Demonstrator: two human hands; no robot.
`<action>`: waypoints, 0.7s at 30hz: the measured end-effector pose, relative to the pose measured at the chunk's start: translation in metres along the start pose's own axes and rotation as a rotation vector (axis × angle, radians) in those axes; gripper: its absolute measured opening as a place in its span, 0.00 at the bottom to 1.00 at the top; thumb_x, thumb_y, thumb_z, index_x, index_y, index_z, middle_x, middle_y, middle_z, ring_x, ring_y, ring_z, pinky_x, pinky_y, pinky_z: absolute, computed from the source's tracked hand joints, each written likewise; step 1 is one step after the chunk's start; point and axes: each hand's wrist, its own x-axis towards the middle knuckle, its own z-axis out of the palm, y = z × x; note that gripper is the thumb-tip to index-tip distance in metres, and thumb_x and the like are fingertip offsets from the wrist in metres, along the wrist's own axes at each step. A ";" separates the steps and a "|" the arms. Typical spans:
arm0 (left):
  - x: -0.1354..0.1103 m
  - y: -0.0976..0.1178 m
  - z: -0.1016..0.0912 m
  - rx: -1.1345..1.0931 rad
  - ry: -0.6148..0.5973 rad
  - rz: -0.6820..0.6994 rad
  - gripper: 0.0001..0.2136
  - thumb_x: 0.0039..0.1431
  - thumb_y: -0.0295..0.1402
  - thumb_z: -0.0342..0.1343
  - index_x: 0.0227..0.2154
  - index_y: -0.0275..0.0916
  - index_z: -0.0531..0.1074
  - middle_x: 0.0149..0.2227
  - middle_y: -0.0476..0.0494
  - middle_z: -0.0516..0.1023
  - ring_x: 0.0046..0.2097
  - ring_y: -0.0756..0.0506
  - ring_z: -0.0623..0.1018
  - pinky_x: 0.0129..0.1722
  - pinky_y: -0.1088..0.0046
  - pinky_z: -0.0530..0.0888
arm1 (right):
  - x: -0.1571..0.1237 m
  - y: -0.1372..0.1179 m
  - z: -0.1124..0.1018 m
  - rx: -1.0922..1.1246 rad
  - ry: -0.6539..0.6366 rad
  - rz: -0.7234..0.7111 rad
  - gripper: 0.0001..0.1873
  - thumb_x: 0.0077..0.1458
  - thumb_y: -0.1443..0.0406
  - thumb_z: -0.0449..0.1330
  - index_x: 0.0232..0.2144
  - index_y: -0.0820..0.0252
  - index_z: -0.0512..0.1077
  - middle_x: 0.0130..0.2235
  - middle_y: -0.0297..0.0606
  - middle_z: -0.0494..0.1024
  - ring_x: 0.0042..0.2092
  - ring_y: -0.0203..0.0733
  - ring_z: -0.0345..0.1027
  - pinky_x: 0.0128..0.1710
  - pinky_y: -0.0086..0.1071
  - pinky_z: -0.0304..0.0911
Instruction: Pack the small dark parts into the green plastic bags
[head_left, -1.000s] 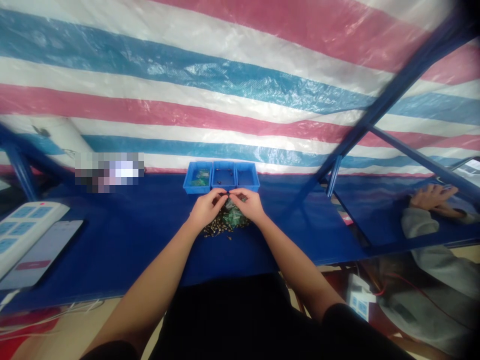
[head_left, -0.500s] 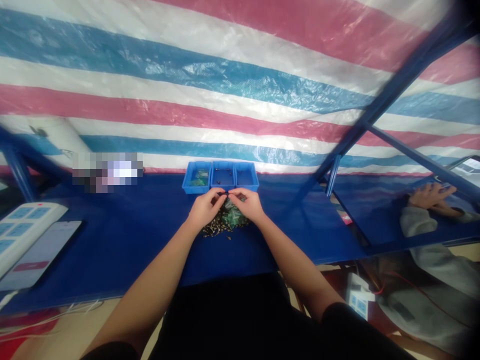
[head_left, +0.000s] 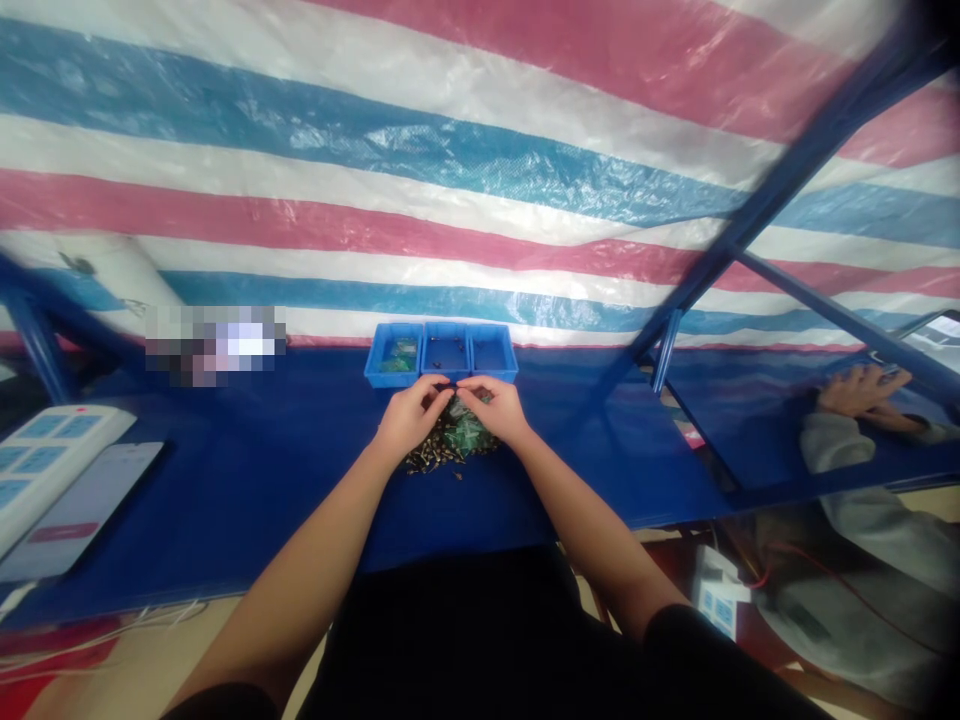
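My left hand and my right hand meet over a small heap of green and brass-coloured parts on the blue table. Both hands have their fingers pinched together at the fingertips, which touch between the hands; what they hold is too small to make out. Just beyond the fingertips stand three blue bins in a row: the left bin holds green pieces, the middle bin a few dark bits, the right bin looks bare.
A white power strip and a phone lie at the table's left end. Blue metal struts cross at the right. Another person's hand and grey sleeve rest on the table at far right. A striped tarp hangs behind.
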 end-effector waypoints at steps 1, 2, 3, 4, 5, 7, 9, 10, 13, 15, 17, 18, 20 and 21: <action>0.000 -0.001 0.000 0.002 0.004 0.005 0.15 0.64 0.45 0.50 0.45 0.42 0.72 0.29 0.50 0.77 0.30 0.49 0.75 0.34 0.75 0.70 | 0.000 0.000 0.000 -0.002 0.001 -0.001 0.14 0.53 0.56 0.63 0.37 0.58 0.79 0.36 0.39 0.82 0.34 0.40 0.75 0.37 0.34 0.71; 0.000 -0.001 0.000 0.009 0.005 0.010 0.15 0.64 0.45 0.50 0.45 0.42 0.72 0.29 0.50 0.77 0.30 0.49 0.75 0.34 0.75 0.70 | 0.000 -0.001 -0.001 -0.004 0.000 -0.001 0.14 0.53 0.56 0.63 0.37 0.58 0.79 0.36 0.39 0.82 0.34 0.40 0.75 0.37 0.34 0.71; 0.000 -0.001 0.001 0.018 0.004 0.014 0.15 0.64 0.45 0.49 0.44 0.42 0.73 0.29 0.50 0.77 0.29 0.49 0.75 0.33 0.75 0.70 | 0.000 -0.001 -0.001 -0.006 -0.002 -0.002 0.14 0.53 0.56 0.62 0.37 0.58 0.79 0.37 0.39 0.82 0.34 0.40 0.75 0.38 0.34 0.71; 0.000 -0.002 0.000 0.027 0.001 0.018 0.14 0.64 0.45 0.49 0.43 0.42 0.73 0.29 0.50 0.77 0.29 0.49 0.75 0.33 0.75 0.70 | 0.000 -0.001 -0.001 -0.006 -0.004 -0.002 0.14 0.53 0.56 0.62 0.38 0.58 0.78 0.37 0.39 0.82 0.35 0.40 0.76 0.38 0.35 0.72; 0.000 -0.002 0.000 0.033 -0.003 0.019 0.14 0.64 0.45 0.49 0.42 0.42 0.73 0.29 0.50 0.77 0.30 0.49 0.75 0.33 0.75 0.70 | -0.001 -0.001 0.000 -0.004 -0.006 -0.001 0.14 0.53 0.55 0.62 0.38 0.58 0.78 0.37 0.39 0.82 0.35 0.41 0.76 0.38 0.35 0.72; 0.000 -0.001 0.000 0.034 -0.011 0.016 0.15 0.65 0.45 0.48 0.41 0.42 0.73 0.29 0.49 0.78 0.30 0.49 0.76 0.33 0.75 0.70 | -0.001 -0.001 0.000 0.004 -0.014 0.003 0.15 0.53 0.55 0.63 0.37 0.58 0.78 0.37 0.40 0.82 0.34 0.41 0.75 0.37 0.35 0.72; 0.000 0.001 -0.001 0.023 -0.014 0.006 0.15 0.65 0.45 0.47 0.40 0.42 0.73 0.30 0.49 0.78 0.30 0.49 0.76 0.33 0.75 0.70 | -0.001 -0.001 0.001 0.012 -0.021 0.008 0.14 0.52 0.55 0.63 0.37 0.58 0.79 0.36 0.40 0.82 0.34 0.41 0.75 0.37 0.35 0.72; 0.000 0.001 -0.001 0.018 -0.011 0.001 0.15 0.65 0.45 0.48 0.41 0.42 0.73 0.31 0.49 0.78 0.30 0.49 0.76 0.33 0.75 0.70 | -0.002 -0.001 0.001 0.013 -0.020 0.010 0.14 0.52 0.55 0.63 0.36 0.58 0.79 0.36 0.40 0.82 0.34 0.41 0.75 0.37 0.35 0.72; -0.001 0.002 -0.001 0.004 0.008 0.008 0.15 0.64 0.46 0.49 0.44 0.42 0.73 0.30 0.49 0.78 0.30 0.49 0.76 0.34 0.74 0.71 | -0.001 -0.001 0.001 0.012 -0.010 0.007 0.14 0.52 0.55 0.63 0.36 0.58 0.79 0.36 0.39 0.82 0.34 0.40 0.75 0.37 0.35 0.72; -0.001 0.001 0.000 0.008 0.014 0.022 0.16 0.64 0.46 0.49 0.45 0.42 0.73 0.29 0.50 0.77 0.30 0.49 0.76 0.34 0.74 0.71 | -0.001 -0.001 0.001 0.017 -0.005 -0.001 0.14 0.52 0.56 0.63 0.36 0.58 0.79 0.36 0.39 0.82 0.34 0.40 0.75 0.37 0.35 0.72; 0.000 0.000 0.000 0.024 0.017 0.031 0.15 0.64 0.46 0.49 0.43 0.42 0.73 0.28 0.50 0.77 0.29 0.49 0.75 0.33 0.75 0.70 | -0.001 0.000 0.001 0.021 -0.006 -0.004 0.13 0.52 0.56 0.63 0.37 0.57 0.79 0.37 0.39 0.82 0.34 0.40 0.76 0.37 0.35 0.71; 0.000 0.000 0.000 0.034 0.018 0.031 0.15 0.64 0.45 0.49 0.42 0.42 0.74 0.29 0.50 0.77 0.29 0.49 0.75 0.33 0.75 0.70 | -0.001 0.000 0.001 0.022 -0.007 -0.004 0.14 0.52 0.56 0.63 0.37 0.57 0.79 0.37 0.39 0.82 0.35 0.40 0.76 0.37 0.35 0.71; 0.000 0.000 0.000 0.042 0.017 0.026 0.14 0.64 0.45 0.49 0.41 0.42 0.74 0.30 0.49 0.78 0.30 0.49 0.76 0.34 0.75 0.70 | -0.001 0.001 0.001 0.022 -0.010 -0.002 0.14 0.53 0.56 0.63 0.39 0.57 0.78 0.37 0.39 0.81 0.35 0.40 0.75 0.38 0.35 0.71; 0.000 0.000 0.000 0.040 0.012 0.023 0.14 0.64 0.45 0.49 0.41 0.42 0.74 0.31 0.49 0.79 0.31 0.49 0.76 0.34 0.75 0.70 | -0.001 0.002 0.002 0.022 -0.011 0.000 0.15 0.53 0.56 0.63 0.39 0.57 0.78 0.37 0.39 0.81 0.35 0.40 0.75 0.38 0.35 0.71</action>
